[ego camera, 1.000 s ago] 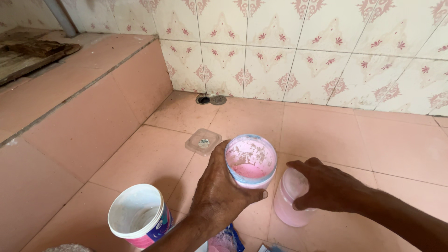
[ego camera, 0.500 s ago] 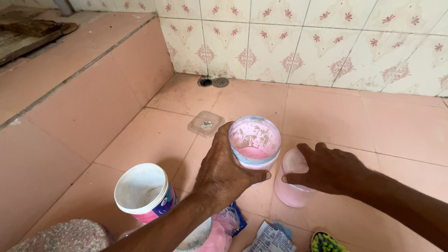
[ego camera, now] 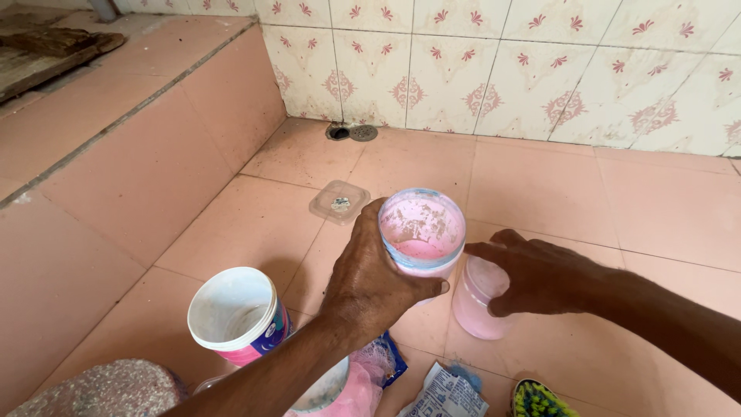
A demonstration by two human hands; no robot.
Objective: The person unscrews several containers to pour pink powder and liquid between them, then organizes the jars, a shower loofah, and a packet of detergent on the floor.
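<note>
My left hand grips a round tub from its left side and holds it above the floor, tilted toward me. The tub's inside is smeared with pink paste and a pink pool lies at its bottom. My right hand is wrapped over the top of a translucent pink jar that stands on the floor tiles just right of the tub. The jar's mouth is hidden under my fingers.
A white bucket with a pink and blue label lies tilted at lower left. A clear square lid rests on the tiles near a floor drain. Plastic packets lie at the bottom edge. A raised tiled step runs along the left.
The view dropped, bringing the packets and bucket further into frame. My right hand shifted its fingers over the jar's top. The tub stayed in my left hand.
</note>
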